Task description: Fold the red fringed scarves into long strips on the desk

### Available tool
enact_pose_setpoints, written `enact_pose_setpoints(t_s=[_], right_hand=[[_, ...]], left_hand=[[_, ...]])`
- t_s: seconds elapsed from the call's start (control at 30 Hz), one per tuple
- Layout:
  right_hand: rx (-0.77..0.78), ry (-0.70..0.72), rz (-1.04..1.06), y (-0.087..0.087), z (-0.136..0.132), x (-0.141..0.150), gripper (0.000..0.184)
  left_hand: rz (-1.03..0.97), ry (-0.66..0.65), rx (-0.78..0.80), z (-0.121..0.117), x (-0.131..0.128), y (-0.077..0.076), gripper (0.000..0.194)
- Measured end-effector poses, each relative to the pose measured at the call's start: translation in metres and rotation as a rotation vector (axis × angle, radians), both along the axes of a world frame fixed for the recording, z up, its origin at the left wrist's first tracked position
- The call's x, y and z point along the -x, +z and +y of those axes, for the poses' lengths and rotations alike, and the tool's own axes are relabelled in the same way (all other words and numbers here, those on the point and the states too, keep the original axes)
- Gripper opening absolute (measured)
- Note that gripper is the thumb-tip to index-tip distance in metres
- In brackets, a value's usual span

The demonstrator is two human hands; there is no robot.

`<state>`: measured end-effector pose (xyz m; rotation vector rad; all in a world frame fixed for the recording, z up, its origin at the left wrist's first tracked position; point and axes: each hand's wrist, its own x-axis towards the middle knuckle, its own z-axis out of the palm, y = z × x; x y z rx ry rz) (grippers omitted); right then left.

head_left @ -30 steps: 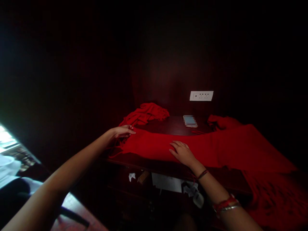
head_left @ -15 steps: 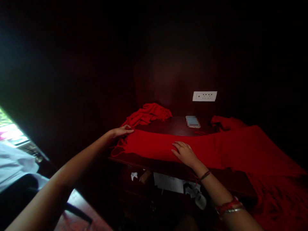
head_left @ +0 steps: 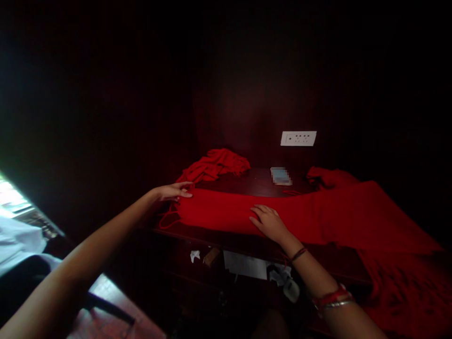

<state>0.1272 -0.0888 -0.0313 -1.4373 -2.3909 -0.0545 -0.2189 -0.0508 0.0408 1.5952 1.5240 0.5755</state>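
A red fringed scarf (head_left: 222, 209) lies folded in a long strip across the dark wooden shelf. Its right part spreads wider and hangs over the front edge with a long fringe. At the strip's left end, my left hand (head_left: 173, 191) touches the far corner beside the fringe, thumb and fingers stretched out and apart. My right hand (head_left: 270, 222) rests flat on the middle of the strip, fingers extended. Behind my left hand lies a crumpled red cloth (head_left: 221, 164), with some fringe showing.
A phone-like object with a blurred face (head_left: 281, 176) lies behind the scarf. A white wall socket (head_left: 298, 138) is above it. Below the shelf are a white sheet (head_left: 245, 264), a small brown box (head_left: 212, 257) and crumpled paper (head_left: 195, 255). White cloth (head_left: 19, 242) shows at far left.
My left hand has shifted slightly left at the scarf's end, and its thumb and fingers have spread apart. My right hand stays on the strip. The view has moved slightly.
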Motion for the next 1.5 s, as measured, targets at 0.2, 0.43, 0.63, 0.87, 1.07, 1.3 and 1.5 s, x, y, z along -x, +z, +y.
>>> enact_pose_setpoints(t_s=[0.2,0.43,0.63,0.87,1.07,1.3,1.5], right_hand=[[0.021,-0.002,0.004,0.001,-0.001,0.000,0.042],[0.042,0.001,0.001,0.003,-0.002,0.001,0.041],[0.055,0.006,-0.003,0.004,-0.001,0.000,0.041],[0.039,0.001,-0.012,0.003,-0.002,0.000,0.041],[0.055,-0.006,-0.021,0.005,-0.003,0.001,0.041],[0.064,0.002,-0.021,0.007,-0.003,0.001,0.042],[0.053,-0.002,-0.011,0.004,-0.003,0.001,0.042]], left_hand=[[0.222,-0.030,0.030,0.003,0.022,-0.002,0.086],[0.894,0.126,-0.259,0.008,0.041,0.004,0.063],[0.904,0.071,-0.504,-0.018,0.010,-0.003,0.043],[0.583,0.129,-0.306,-0.031,0.010,-0.022,0.039],[0.511,0.118,-0.211,-0.033,0.003,-0.024,0.033],[0.203,0.230,-0.101,-0.029,-0.003,-0.030,0.030],[0.393,0.185,-0.185,-0.031,-0.006,-0.028,0.028]])
